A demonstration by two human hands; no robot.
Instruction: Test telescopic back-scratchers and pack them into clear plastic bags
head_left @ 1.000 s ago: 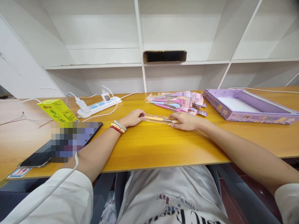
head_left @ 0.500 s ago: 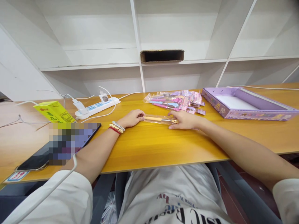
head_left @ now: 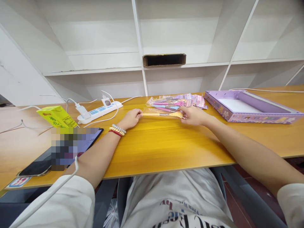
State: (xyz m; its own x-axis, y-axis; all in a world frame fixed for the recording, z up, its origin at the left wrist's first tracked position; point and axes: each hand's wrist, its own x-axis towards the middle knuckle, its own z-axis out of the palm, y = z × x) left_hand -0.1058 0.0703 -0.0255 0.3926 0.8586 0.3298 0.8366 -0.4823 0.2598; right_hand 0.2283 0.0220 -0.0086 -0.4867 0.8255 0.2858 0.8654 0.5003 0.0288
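A yellow back scratcher in a clear plastic wrapper spans the gap between my two hands. It has a metal section and a claw-like head at its right end. My left hand pinches the wrapped handle end. At the other end, my right hand has its fingers closed on the wrapper by the head, partly hiding it. Just behind lies a pile of similar wrapped back scratchers in pink, blue and purple, some with printed cards.
A purple open box stands to the right. On the left are a white power strip with cables, a yellow-green carton and a phone beside a partly blurred tablet. A cardboard box sits on the shelf.
The back scratcher has moved slightly back toward the pile, along with both hands. My right hand has shifted right, its fingers closing at the head end, so more of the head shows.
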